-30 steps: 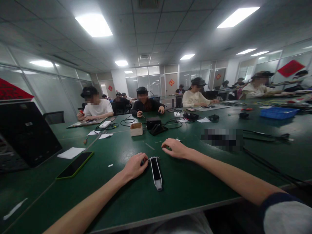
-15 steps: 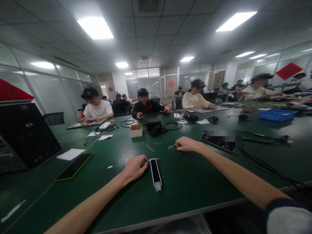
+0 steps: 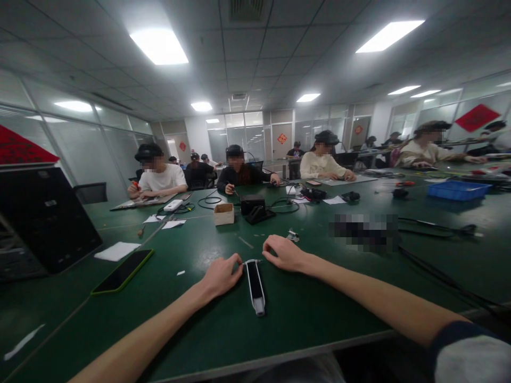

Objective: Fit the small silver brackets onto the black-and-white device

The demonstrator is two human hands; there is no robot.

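Note:
A narrow white-framed tool with a black middle and a grey end block (image 3: 256, 290) lies lengthwise on the green table. A thin metal rod (image 3: 251, 261) crosses its far end. At the rod's left end, my left hand (image 3: 222, 274) is closed in a pinch and rests on the table. On the other side, the curled fingers of my right hand (image 3: 285, 254) come down by the rod's right end. Whatever is between those fingertips is hidden or too small to name. Small shiny metal pieces (image 3: 293, 234) lie just beyond my right hand.
Left of me lie a green-edged phone (image 3: 123, 272) and white paper (image 3: 116, 251), near a black computer case (image 3: 48, 218). Ahead are a small cardboard box (image 3: 223, 214) and a black device (image 3: 253, 207). Cables (image 3: 439, 226) and a blue tray (image 3: 459, 190) lie right. Other people sit across the table.
My right hand has moved left and nearer, from the small metal pieces to the rod's right end. My left hand and the white-framed tool stay almost where they were.

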